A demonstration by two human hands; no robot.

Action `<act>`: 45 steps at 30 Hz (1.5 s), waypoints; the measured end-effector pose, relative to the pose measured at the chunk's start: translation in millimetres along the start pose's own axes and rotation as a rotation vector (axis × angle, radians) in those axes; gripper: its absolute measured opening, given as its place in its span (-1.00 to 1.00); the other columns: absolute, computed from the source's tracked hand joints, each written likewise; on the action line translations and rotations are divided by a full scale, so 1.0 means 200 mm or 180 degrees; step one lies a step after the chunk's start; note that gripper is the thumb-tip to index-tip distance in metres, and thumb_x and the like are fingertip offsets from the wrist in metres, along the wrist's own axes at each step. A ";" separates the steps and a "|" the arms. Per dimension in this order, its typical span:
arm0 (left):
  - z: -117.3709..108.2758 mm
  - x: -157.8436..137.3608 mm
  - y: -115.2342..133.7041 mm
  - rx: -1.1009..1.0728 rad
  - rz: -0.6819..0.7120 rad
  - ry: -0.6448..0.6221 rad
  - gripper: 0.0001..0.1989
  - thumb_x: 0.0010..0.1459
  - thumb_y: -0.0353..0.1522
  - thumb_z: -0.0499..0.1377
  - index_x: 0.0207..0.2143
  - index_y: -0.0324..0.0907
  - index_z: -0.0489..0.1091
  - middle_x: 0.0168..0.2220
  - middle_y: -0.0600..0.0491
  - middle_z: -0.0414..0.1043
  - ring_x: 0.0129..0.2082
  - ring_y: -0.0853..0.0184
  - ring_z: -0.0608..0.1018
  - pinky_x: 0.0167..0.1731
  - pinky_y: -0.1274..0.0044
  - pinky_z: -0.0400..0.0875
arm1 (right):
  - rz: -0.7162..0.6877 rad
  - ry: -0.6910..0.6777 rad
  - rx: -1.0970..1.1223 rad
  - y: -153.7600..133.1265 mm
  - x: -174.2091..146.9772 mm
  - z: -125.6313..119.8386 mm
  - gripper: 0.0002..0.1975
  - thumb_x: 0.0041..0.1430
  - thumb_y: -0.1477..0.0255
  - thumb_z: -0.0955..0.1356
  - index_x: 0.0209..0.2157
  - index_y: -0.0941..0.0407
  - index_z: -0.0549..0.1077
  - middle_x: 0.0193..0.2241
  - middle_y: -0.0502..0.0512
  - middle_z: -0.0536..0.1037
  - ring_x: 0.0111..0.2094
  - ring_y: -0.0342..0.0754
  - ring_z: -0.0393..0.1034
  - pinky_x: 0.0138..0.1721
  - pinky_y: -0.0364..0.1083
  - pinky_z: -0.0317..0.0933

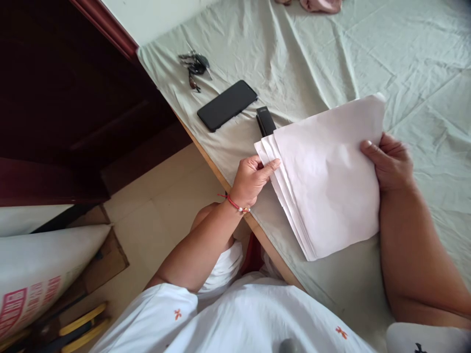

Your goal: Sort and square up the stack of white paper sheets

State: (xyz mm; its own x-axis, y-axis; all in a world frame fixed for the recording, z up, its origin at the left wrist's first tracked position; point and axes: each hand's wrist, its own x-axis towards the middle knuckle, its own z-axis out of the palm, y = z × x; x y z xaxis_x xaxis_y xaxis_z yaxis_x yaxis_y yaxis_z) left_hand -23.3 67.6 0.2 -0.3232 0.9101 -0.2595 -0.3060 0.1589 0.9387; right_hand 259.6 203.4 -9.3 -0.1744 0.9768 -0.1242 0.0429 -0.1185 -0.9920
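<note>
A stack of white paper sheets (331,176) is held up above the cloth, its left edges fanned out in steps. My left hand (253,179) pinches the left edge of the sheets, thumb on top, fingers hidden beneath. On the opposite side my right hand (393,159) grips the right edge, also with its thumb on the top sheet. Just beyond the paper lies a black stapler (265,121), its near end covered by the sheets. A black smartphone (227,105) rests flat to the left of it.
A bunch of keys (195,68) lies farther back on the pale green cloth (294,63). The wooden table edge (272,250) runs diagonally past my left forearm. A white printed sack (44,269) stands on the floor at left, below a dark wooden panel (73,88). Pink fabric (321,5) sits at the far edge.
</note>
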 end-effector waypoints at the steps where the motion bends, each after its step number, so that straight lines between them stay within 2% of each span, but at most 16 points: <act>1: 0.00 0.00 0.00 -0.0009 -0.0042 0.0004 -0.59 -0.15 -0.09 0.56 -0.50 -0.19 0.54 -0.56 0.14 0.32 -0.57 0.52 0.19 -0.62 0.59 0.02 | -0.0009 0.0021 0.0002 0.00 0.00 0.00 -0.58 -0.10 0.14 0.68 -0.21 0.03 0.72 -0.34 0.09 0.70 -0.51 -0.05 0.51 -0.52 -0.06 0.44; 7: 0.00 -0.01 0.01 -0.0057 -0.0125 -0.0012 -0.67 -0.10 -0.22 0.49 -0.57 -0.20 0.44 -0.59 0.16 0.20 -0.58 0.52 0.16 -0.62 0.59 0.01 | -0.0048 0.0165 -0.0001 -0.01 0.00 0.01 -0.58 -0.16 0.13 0.69 -0.27 0.03 0.72 -0.38 0.06 0.69 -0.53 -0.08 0.50 -0.54 -0.10 0.41; 12: -0.01 0.00 0.00 0.0044 -0.0050 -0.0013 -0.62 -0.12 -0.16 0.50 -0.57 -0.19 0.43 -0.60 0.17 0.22 -0.58 0.52 0.18 -0.62 0.59 0.02 | 0.0004 0.0196 0.0023 -0.01 0.00 0.01 -0.56 -0.19 0.13 0.69 -0.26 0.02 0.72 -0.37 0.06 0.69 -0.50 -0.06 0.52 -0.52 -0.09 0.44; 17: -0.01 0.01 -0.02 0.0160 -0.0034 -0.0081 -0.58 -0.15 -0.10 0.53 -0.59 -0.17 0.44 -0.65 0.21 0.15 -0.61 0.53 0.10 -0.61 0.56 -0.01 | 0.0013 0.0125 0.0183 -0.04 -0.01 0.01 -0.54 -0.24 0.13 0.70 -0.27 0.00 0.72 -0.41 0.06 0.67 -0.48 0.05 0.56 -0.46 0.05 0.52; 20: -0.01 0.00 -0.01 0.0120 -0.0005 -0.0112 -0.61 -0.16 -0.11 0.53 -0.57 -0.17 0.47 -0.63 0.19 0.22 -0.60 0.52 0.12 -0.61 0.56 -0.01 | 0.0014 0.0087 0.0192 -0.05 -0.01 0.01 -0.58 -0.22 0.14 0.69 -0.29 -0.02 0.71 -0.42 0.04 0.66 -0.49 0.05 0.55 -0.45 0.08 0.53; 23: -0.01 -0.01 -0.01 -0.0078 0.0020 -0.0103 -0.66 -0.18 -0.15 0.53 -0.54 -0.16 0.53 -0.59 0.17 0.31 -0.57 0.51 0.17 -0.60 0.57 0.03 | 0.0028 0.0077 0.0169 -0.04 -0.01 0.01 -0.60 -0.19 0.15 0.68 -0.29 0.00 0.71 -0.43 0.04 0.66 -0.54 0.00 0.51 -0.52 0.01 0.48; 27: 0.00 -0.02 -0.01 -0.0363 0.0014 -0.0187 -0.72 -0.17 -0.20 0.53 -0.53 -0.15 0.56 -0.60 0.18 0.31 -0.57 0.51 0.22 -0.56 0.58 0.15 | 0.0074 0.0048 0.0104 -0.02 0.00 0.00 -0.63 -0.14 0.16 0.67 -0.30 0.03 0.70 -0.45 0.05 0.64 -0.56 -0.09 0.44 -0.60 -0.12 0.34; 33: 0.01 -0.02 -0.03 -0.0503 0.0012 -0.0292 -0.70 -0.19 -0.18 0.53 -0.50 -0.13 0.55 -0.49 0.13 0.50 -0.44 0.36 0.49 -0.35 0.49 0.45 | 0.0062 0.0103 0.0082 0.00 0.02 0.00 -0.59 -0.20 0.13 0.69 -0.39 0.07 0.65 -0.47 0.01 0.61 -0.58 -0.18 0.37 -0.61 -0.19 0.26; 36: 0.02 -0.01 -0.04 -0.0416 -0.0032 -0.0225 -0.69 -0.14 -0.13 0.50 -0.51 -0.11 0.53 -0.50 0.11 0.51 -0.42 0.31 0.54 -0.33 0.46 0.49 | 0.0070 0.0140 0.0085 -0.01 0.02 0.01 -0.58 -0.24 0.13 0.70 -0.43 0.07 0.62 -0.49 0.00 0.59 -0.60 -0.18 0.34 -0.64 -0.18 0.24; 39: 0.02 -0.01 -0.04 -0.0454 -0.0032 -0.0161 -0.73 -0.11 -0.16 0.47 -0.51 -0.11 0.52 -0.51 0.12 0.51 -0.43 0.32 0.55 -0.34 0.47 0.50 | 0.0069 0.0252 0.0143 -0.02 0.02 0.02 -0.54 -0.31 0.13 0.71 -0.51 0.08 0.53 -0.57 -0.04 0.49 -0.65 -0.21 0.24 -0.70 -0.19 0.13; 45: 0.02 -0.01 -0.03 -0.0394 -0.0035 -0.0146 -0.70 -0.13 -0.14 0.48 -0.51 -0.11 0.52 -0.49 0.11 0.54 -0.40 0.30 0.59 -0.31 0.46 0.53 | 0.0058 0.0337 0.0095 -0.03 0.02 0.03 -0.54 -0.30 0.15 0.69 -0.54 0.08 0.47 -0.61 -0.06 0.41 -0.67 -0.22 0.16 -0.71 -0.18 0.01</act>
State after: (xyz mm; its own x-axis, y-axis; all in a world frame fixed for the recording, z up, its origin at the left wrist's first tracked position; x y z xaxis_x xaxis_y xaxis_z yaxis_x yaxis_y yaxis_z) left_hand -16.9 67.4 -4.6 -0.2788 0.9255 -0.2564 -0.4184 0.1233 0.8999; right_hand 252.1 206.4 -3.9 -0.0687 0.9876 -0.1410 0.0156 -0.1402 -0.9900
